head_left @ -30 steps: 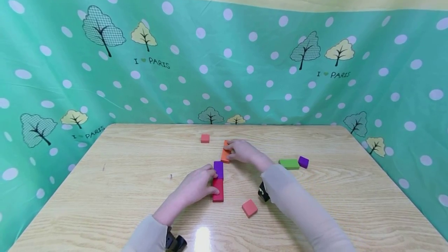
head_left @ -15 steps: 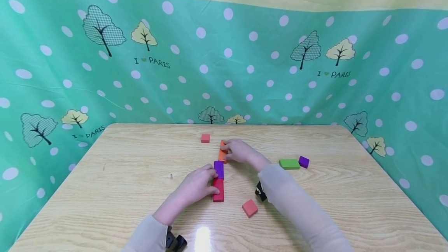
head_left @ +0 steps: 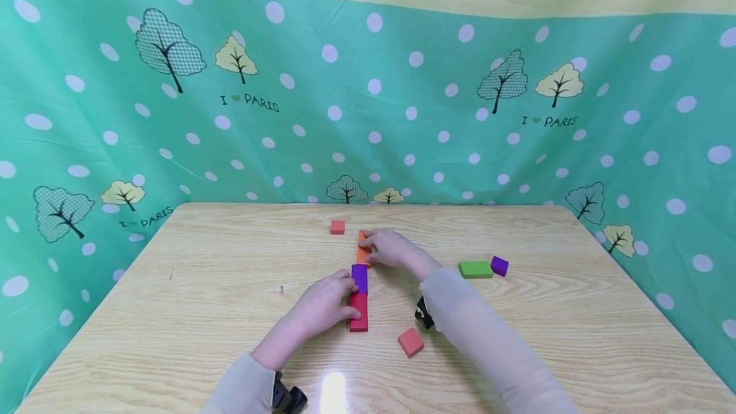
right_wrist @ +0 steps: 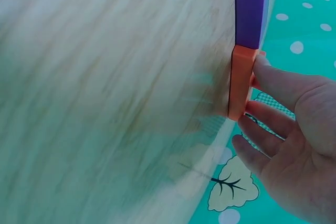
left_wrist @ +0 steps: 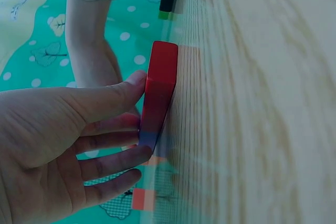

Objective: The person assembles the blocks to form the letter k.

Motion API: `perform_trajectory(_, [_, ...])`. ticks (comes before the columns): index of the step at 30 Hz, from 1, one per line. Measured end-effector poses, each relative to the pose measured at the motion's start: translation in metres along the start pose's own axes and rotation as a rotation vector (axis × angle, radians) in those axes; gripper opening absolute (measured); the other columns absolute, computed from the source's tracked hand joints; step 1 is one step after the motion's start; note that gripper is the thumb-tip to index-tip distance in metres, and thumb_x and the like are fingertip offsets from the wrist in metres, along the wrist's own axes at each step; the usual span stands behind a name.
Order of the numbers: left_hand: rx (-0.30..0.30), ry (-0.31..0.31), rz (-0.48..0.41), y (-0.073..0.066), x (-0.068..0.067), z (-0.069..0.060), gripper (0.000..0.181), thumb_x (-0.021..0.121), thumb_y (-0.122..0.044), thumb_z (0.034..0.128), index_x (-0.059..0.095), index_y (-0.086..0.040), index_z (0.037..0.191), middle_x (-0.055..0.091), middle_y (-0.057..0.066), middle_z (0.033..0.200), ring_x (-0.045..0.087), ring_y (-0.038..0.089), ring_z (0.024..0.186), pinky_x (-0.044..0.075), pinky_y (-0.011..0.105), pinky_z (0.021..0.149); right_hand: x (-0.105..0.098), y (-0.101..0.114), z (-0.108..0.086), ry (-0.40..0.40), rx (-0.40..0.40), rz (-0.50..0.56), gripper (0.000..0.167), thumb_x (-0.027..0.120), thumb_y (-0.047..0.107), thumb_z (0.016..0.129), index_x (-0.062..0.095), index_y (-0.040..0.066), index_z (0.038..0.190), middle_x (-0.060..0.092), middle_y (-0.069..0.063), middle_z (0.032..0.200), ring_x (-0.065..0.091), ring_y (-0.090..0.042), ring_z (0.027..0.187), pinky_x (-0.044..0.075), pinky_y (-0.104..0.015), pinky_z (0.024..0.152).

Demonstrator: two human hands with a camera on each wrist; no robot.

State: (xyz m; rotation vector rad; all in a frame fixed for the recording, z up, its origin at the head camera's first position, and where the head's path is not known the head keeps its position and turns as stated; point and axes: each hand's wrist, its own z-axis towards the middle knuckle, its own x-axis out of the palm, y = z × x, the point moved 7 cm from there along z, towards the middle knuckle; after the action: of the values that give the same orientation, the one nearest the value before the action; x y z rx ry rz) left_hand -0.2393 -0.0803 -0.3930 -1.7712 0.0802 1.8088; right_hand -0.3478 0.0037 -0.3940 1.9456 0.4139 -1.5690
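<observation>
In the head view a red rectangular block [head_left: 359, 318] and a purple block [head_left: 359, 278] lie end to end in a line on the table. My left hand [head_left: 323, 302] rests against their left side, thumb at the red block and fingers at the purple one. Beyond them, an orange block [head_left: 363, 254] continues the line. My right hand [head_left: 393, 251] holds it from the right, thumb near the purple end and fingertips toward the far end. In the right wrist view the orange block [right_wrist: 241, 82] appears to meet the purple block [right_wrist: 249, 9].
A red cube [head_left: 337, 227] sits at the back, and another red cube [head_left: 411, 342] lies near the right forearm. To the right are a green block [head_left: 475, 269] and a small purple block [head_left: 499, 266]. A patterned curtain [head_left: 368, 114] hangs behind the wooden table [head_left: 218, 286].
My right hand has moved the orange block a little to the left, into line with the purple block. My left hand and the other blocks have stayed in place.
</observation>
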Motion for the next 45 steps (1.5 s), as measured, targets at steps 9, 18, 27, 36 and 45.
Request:
perform_trajectory(9, [0.006,-0.004,0.000,0.0008,-0.0002,0.0000,0.038,0.077,-0.030,0.0709,0.065,-0.004,0.096,0.055,0.000,0.089,0.051,0.009,0.073,0.049,0.026,0.068,0.0001,0.0038,0.0018,0.007,0.009,0.021,0.043,0.060,0.020,0.087,0.051,0.012,0.129,0.036,-0.010,0.143,0.036,-0.029,0.130,0.034,-0.036,0.104])
perform_trajectory(18, [0.000,-0.001,0.002,0.0000,-0.0003,-0.0004,0.040,0.076,-0.032,0.0710,0.065,-0.005,0.098,0.055,-0.002,0.090,0.050,0.008,0.073,0.049,0.025,0.068,0.0021,0.0049,0.0039,0.017,0.025,0.026,0.043,0.060,0.020,0.088,0.051,0.014,0.129,0.035,-0.008,0.144,0.034,-0.028,0.131,0.027,-0.038,0.109])
perform_trajectory(27, [-0.012,0.004,-0.003,0.0009,-0.0007,0.0000,0.040,0.076,-0.031,0.0712,0.065,-0.005,0.098,0.055,-0.001,0.090,0.050,0.008,0.072,0.048,0.025,0.068,0.0022,0.0066,0.0054,0.019,0.012,0.026,0.043,0.059,0.019,0.088,0.051,0.013,0.130,0.035,-0.006,0.144,0.033,-0.027,0.132,0.027,-0.037,0.109])
perform_trajectory(36, [-0.019,0.010,0.000,0.0001,0.0007,0.0002,0.040,0.076,-0.032,0.0709,0.065,-0.005,0.098,0.055,-0.001,0.090,0.049,0.008,0.071,0.048,0.024,0.067,0.0007,0.0058,0.0056,0.020,0.002,0.013,0.043,0.061,0.020,0.087,0.052,0.013,0.128,0.037,-0.006,0.143,0.040,-0.026,0.127,0.036,-0.034,0.103])
perform_trajectory(45, [-0.011,0.006,-0.009,0.0004,-0.0001,0.0004,0.039,0.077,-0.030,0.0709,0.065,-0.003,0.097,0.055,0.001,0.090,0.051,0.009,0.072,0.048,0.026,0.067,0.0004,0.0068,0.0059,0.013,-0.013,0.016,0.043,0.062,0.019,0.086,0.053,0.012,0.128,0.039,-0.006,0.142,0.038,-0.025,0.129,0.038,-0.031,0.097])
